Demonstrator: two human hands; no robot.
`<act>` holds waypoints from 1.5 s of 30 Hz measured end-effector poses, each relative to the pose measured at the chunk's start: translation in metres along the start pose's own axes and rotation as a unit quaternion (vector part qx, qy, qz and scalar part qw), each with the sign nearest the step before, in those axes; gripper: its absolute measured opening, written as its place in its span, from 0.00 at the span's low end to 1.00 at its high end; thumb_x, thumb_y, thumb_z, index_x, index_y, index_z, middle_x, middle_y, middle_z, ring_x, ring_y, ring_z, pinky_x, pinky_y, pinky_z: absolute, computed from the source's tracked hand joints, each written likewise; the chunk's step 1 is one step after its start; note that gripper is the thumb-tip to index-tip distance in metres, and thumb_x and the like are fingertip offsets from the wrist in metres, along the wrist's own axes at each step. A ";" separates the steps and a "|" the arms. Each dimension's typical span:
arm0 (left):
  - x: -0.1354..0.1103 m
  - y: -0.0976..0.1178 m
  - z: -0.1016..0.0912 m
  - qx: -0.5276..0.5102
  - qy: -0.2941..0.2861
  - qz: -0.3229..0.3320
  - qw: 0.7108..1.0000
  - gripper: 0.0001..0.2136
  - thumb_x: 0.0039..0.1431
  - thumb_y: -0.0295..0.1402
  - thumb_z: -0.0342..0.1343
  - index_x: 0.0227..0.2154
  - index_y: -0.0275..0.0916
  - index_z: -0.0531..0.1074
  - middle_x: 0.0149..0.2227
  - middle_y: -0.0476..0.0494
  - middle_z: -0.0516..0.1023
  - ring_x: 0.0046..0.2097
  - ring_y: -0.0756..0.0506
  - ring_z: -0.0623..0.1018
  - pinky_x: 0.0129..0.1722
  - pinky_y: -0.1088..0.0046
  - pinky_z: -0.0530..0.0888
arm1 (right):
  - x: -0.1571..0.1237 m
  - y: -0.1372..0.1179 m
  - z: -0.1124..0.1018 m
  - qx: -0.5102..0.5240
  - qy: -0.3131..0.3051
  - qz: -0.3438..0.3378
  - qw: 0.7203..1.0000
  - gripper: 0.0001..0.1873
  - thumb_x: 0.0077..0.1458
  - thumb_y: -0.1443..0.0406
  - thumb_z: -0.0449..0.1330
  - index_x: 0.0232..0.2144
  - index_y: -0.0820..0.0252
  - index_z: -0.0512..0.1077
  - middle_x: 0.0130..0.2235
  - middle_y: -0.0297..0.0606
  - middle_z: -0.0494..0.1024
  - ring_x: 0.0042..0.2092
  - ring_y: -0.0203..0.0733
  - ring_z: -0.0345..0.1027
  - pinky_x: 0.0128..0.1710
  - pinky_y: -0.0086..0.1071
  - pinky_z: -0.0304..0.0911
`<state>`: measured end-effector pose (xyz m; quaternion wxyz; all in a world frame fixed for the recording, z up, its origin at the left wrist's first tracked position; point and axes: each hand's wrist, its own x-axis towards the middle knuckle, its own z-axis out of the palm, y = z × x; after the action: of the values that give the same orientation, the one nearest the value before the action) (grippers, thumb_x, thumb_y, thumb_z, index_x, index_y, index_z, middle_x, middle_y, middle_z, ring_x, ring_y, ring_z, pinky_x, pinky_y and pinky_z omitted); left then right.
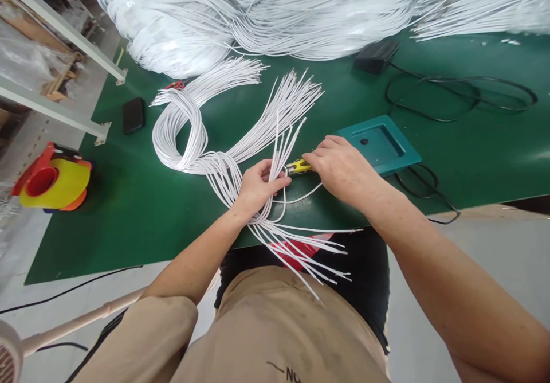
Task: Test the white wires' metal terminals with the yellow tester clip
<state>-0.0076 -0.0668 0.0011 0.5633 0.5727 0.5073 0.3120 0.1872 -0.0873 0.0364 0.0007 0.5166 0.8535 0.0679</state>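
Observation:
My left hand point(260, 187) is closed around several white wires point(279, 153), whose upper ends stick up past the thumb. Other wires of the same bundle hang over the table's front edge toward my lap. In my right hand point(337, 165) is a small yellow-handled tool point(301, 167); its dark metal tip meets the wires by my left thumb. Whether its jaws are apart I cannot tell. One single wire curves below the tool toward my right fingers. Left of my hands lies the looped bundle of white wires point(180, 136), with its cut ends fanned out beyond.
Large heaps of white wire point(322, 16) line the back of the green table point(172, 217). A teal tray-like device point(378, 142) sits beyond my right hand, near a black adapter point(376, 56) with its cable. At left are a black phone-like object point(133, 114) and a tape dispenser point(55, 179).

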 end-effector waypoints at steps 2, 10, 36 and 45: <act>0.001 0.000 0.001 0.004 0.004 -0.006 1.000 0.18 0.42 0.35 0.66 0.38 0.36 0.72 0.31 0.47 0.77 0.31 0.50 0.76 0.23 0.79 0.70 | 0.002 0.003 0.002 0.012 -0.006 0.002 1.000 0.14 0.55 0.76 0.51 0.37 0.65 0.76 0.32 0.44 0.78 0.39 0.48 0.67 0.47 0.39 0.53; 0.004 -0.001 0.004 0.023 0.004 -0.011 1.000 0.18 0.42 0.34 0.66 0.37 0.36 0.71 0.30 0.48 0.77 0.31 0.51 0.75 0.23 0.80 0.69 | -0.001 0.002 0.002 0.053 0.030 0.038 0.997 0.14 0.57 0.71 0.54 0.43 0.65 0.76 0.40 0.47 0.80 0.49 0.50 0.67 0.57 0.46 0.50; -0.024 0.015 -0.018 0.018 -0.012 0.015 1.000 0.22 0.48 0.42 0.64 0.45 0.36 0.76 0.49 0.37 0.77 0.43 0.46 0.77 0.28 0.80 0.69 | -0.034 -0.116 0.014 0.106 0.110 0.081 0.985 0.13 0.58 0.72 0.51 0.38 0.71 0.74 0.37 0.51 0.75 0.42 0.52 0.62 0.39 0.43 0.57; -0.043 -0.010 -0.013 0.239 -0.075 0.027 0.968 0.21 0.52 0.47 0.59 0.41 0.35 0.75 0.39 0.41 0.81 0.40 0.43 0.80 0.43 0.68 0.76 | -0.086 -0.165 0.017 0.243 0.139 0.085 0.956 0.09 0.60 0.69 0.51 0.33 0.67 0.71 0.35 0.45 0.73 0.35 0.45 0.64 0.29 0.36 0.57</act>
<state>-0.0344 -0.1041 0.0029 0.4381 0.7259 0.5078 0.1530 0.0832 -0.2369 -0.0055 -0.2496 0.5572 0.7888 -0.0705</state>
